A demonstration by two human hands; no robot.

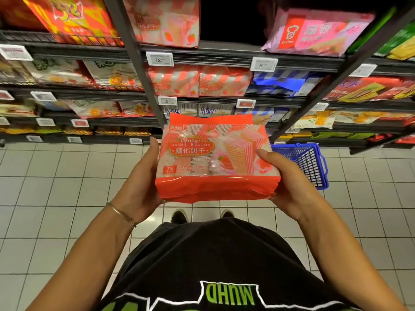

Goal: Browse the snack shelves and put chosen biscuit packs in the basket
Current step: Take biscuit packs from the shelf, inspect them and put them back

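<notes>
Both hands, left hand [143, 187] and right hand [289, 187], grip the wafer pack [213, 160] label-up, fingers curled round its ends, likely for reading before the basket [310, 162].

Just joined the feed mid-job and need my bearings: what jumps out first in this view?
The orange-and-pink wafer pack fills the centre, gripped at its two ends by the left hand and right hand. Behind it to the right, a blue basket sits on the tiled floor at the foot of the shelves, which hold matching striped packs.
</notes>
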